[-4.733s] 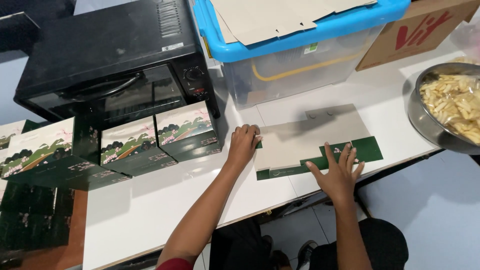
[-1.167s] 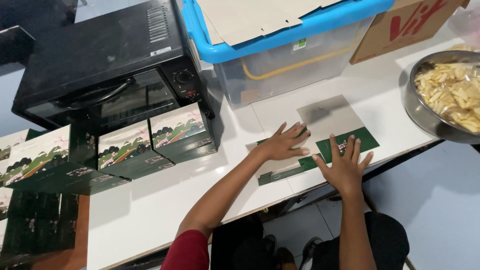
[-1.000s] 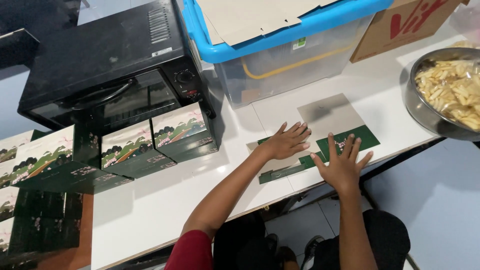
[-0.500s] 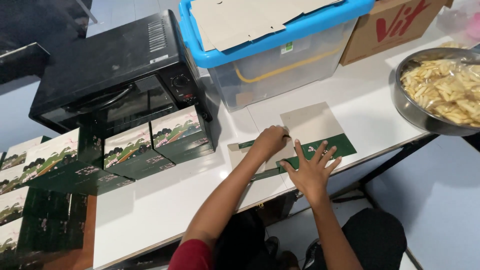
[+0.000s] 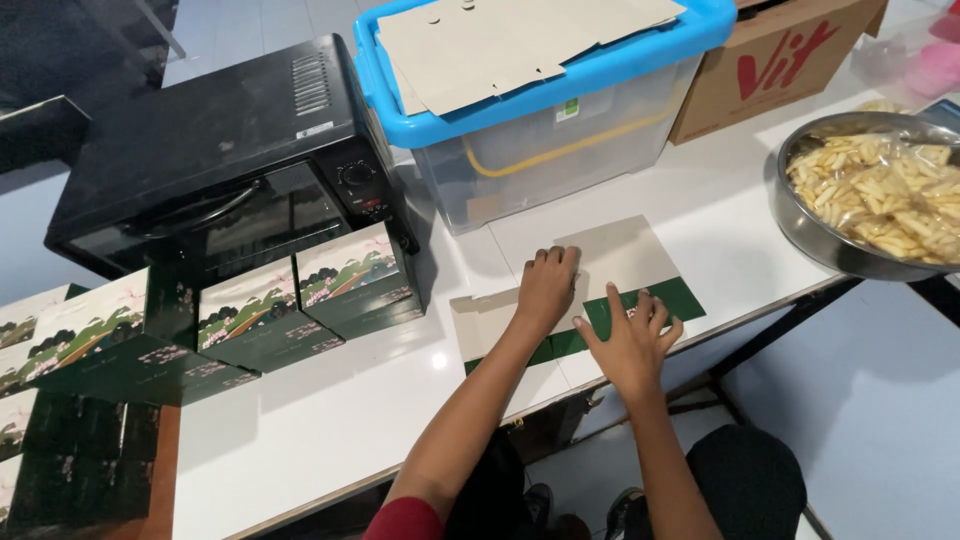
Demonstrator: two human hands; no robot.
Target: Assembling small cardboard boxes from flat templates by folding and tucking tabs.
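A flat, unfolded cardboard box blank (image 5: 625,255), grey-beige inside with a green printed strip along its near edge, lies on the white table (image 5: 330,420). My left hand (image 5: 548,288) rests palm down on the blank's middle, fingers curled together. My right hand (image 5: 628,340) presses flat on the green strip with fingers spread. Neither hand grips anything.
Several folded green boxes (image 5: 355,280) with landscape prints stand in a row left of the blank. A black toaster oven (image 5: 215,165) sits behind them. A clear tub with a blue rim (image 5: 560,110) holds cardboard blanks. A metal bowl of bagged chips (image 5: 880,195) stands at right.
My left hand slid over the blank, its fingers going from spread to curled together. My right hand stayed pressed on the green strip. The camera view shifted slightly.
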